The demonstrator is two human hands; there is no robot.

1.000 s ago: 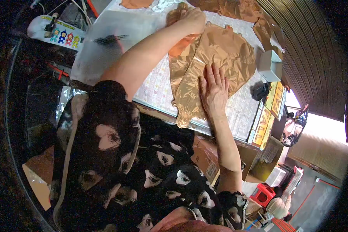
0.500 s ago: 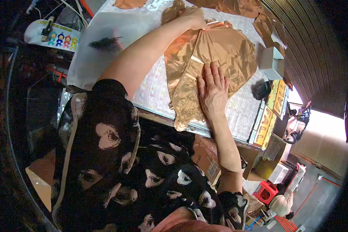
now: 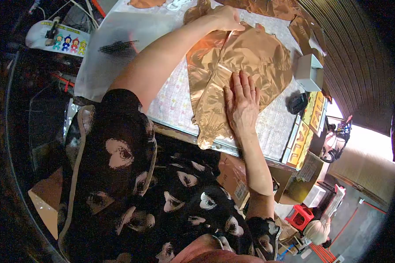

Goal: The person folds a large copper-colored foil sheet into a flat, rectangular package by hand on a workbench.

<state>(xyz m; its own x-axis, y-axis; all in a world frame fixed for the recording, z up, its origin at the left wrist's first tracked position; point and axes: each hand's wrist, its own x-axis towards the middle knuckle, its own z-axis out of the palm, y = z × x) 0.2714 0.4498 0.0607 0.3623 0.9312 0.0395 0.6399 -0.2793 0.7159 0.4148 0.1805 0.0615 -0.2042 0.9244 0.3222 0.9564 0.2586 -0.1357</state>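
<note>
A flat, crinkled copper-coloured foil sheet [image 3: 267,57], shaped like a deflated foil balloon with uneven edges, lies across the table. My left hand [image 3: 226,18] reaches to its far edge, fingers closed on the foil there; a long raised crease runs from that grip toward the near edge. The fingertips are partly hidden. My right hand [image 3: 243,105] rests palm down on the near right part of the foil, fingers stretched out. More copper foil pieces [image 3: 267,8] lie along the far side of the table.
A clear plastic sheet [image 3: 123,33] covers the table's left side. At the right edge are a small white open box [image 3: 309,72], a black object [image 3: 297,103] and yellow lettered packages [image 3: 300,142]. Cardboard boxes and a red stool [image 3: 299,218] stand beyond.
My left hand has shifted slightly right, and the foil's far edge and crease have moved with it. My right hand stays in place on the foil.
</note>
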